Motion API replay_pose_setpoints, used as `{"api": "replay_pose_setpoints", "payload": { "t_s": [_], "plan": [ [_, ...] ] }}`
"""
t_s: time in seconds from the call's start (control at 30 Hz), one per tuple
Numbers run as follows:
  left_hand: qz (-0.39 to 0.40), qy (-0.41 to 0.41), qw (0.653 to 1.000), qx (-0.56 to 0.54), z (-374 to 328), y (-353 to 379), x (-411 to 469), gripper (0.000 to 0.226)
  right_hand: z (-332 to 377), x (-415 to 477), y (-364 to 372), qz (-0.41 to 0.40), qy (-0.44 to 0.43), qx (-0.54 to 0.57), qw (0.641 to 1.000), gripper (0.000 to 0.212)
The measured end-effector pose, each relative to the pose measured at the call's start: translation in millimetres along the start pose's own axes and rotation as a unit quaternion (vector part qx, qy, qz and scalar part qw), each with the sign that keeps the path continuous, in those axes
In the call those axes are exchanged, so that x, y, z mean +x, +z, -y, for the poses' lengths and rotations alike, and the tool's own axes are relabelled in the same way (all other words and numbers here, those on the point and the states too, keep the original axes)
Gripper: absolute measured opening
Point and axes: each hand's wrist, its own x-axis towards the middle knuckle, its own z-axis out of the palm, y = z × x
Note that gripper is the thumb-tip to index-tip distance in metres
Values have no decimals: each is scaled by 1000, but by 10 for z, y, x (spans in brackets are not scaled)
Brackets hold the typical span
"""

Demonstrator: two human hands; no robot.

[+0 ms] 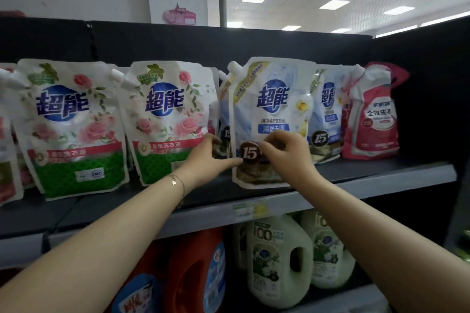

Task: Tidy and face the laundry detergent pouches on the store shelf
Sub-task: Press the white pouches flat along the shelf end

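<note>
Fingers (213,140) of the left hand (207,157) are curled round the left edge of the front blue pouch (272,99). The thumb lies across the pouch face, just left of the round "15" badge (250,153). Fingers (273,141) of the right hand (288,151) are bent tight against the lower face of the same pouch, just right of the badge. They appear to pinch the film there, but the knuckles hide the contact point. A thin bracelet (176,180) sits on the left wrist.

Front blue pouch: stands upright on the upper shelf (381,181), near the front edge. The label faces outward and the spout is at the top left corner. The base sits forward of the neighbouring packs.

Other stock, located from the front blue pouch:
- Behind, to the left: second blue pouch (223,109), mostly covered.
- Behind, to the right: third blue pouch (328,114), turned partly sideways.
- Further right, beyond the third: red pouch (373,119), set back on the shelf.
- Just left: near rose pouch (167,119), label outward, slightly tilted.
- Well to the left: far rose pouch (71,129), label outward, slightly tilted.
- Directly below, on the shelf edge: price label (250,208), blurred.
- Below, on the lower level: two pale green jugs (277,262).
- Below and to the left: red jug (193,262).
</note>
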Motion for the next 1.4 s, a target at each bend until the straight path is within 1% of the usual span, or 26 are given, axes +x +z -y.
{"api": "replay_pose_setpoints", "payload": {
  "t_s": [0.07, 0.1, 0.13, 0.17, 0.27, 0.33, 0.4, 0.53, 0.6, 0.8, 0.9, 1.0, 1.1, 1.13, 1.2, 1.23, 1.33, 1.4],
  "plan": [
    [6, -23, 998, -52, -101, 128, 7, 88, -127, 37, -122, -48, 11, 3, 999, 16],
    [9, -25, 997, -73, -139, 193, 0, 96, -201, 50, -167, -66, 21, -14, 998, 20],
    [7, -20, 996, -86, -182, 275, 0, 103, -276, 59, -211, -74, 32, -35, 996, 31],
    [2, -12, 995, -94, -227, 355, -1, 110, -347, 64, -247, -68, 39, -54, 995, 46],
    [-34, 4, 995, -92, -296, 563, 34, 123, -504, 52, -298, -7, 22, -58, 998, 95],
    [-63, -3, 995, -73, -295, 648, 85, 133, -567, 41, -306, 48, 5, -27, 998, 116],
    [-83, -6, 995, -49, -296, 712, 143, 135, -621, 74, -315, 82, -7, -5, 997, 129],
    [-111, -6, 993, -35, -333, 779, 233, 130, -729, 235, -285, 109, -20, 2, 994, 142],
    [-126, 8, 992, -18, -303, 790, 283, 131, -820, 303, -223, 120, -29, 19, 992, 147],
    [-146, 5, 989, -10, -256, 867, 400, 130, -1000, 497, -98, 124, -19, 40, 991, 149],
    [-153, -3, 988, -16, -238, 924, 453, 129, -1067, 587, -47, 127, -37, 28, 991, 145],
    [-168, -9, 986, -13, -263, 987, 509, 126, -1105, 664, -50, 136, -42, 22, 990, 146],
    [-187, -38, 980, -53, -327, 1021, 558, 117, -1142, 708, -65, 142, -50, 18, 988, 147],
    [-187, -48, 980, -48, -342, 1021, 556, 120, -1141, 706, -75, 146, -51, 17, 988, 146],
    [-178, -58, 982, 15, -351, 998, 505, 127, -1142, 686, -107, 153, -49, 6, 987, 144],
    [-178, -62, 981, 40, -362, 970, 458, 127, -1152, 681, -128, 158, -47, -2, 986, 144],
    [-181, -70, 978, 72, -377, 891, 289, 117, -1160, 650, -256, 190, -49, -36, 980, 141],
    [-181, -65, 976, 99, -408, 868, 177, 108, -1143, 624, -373, 197, -60, -65, 976, 136]
  ]
}}
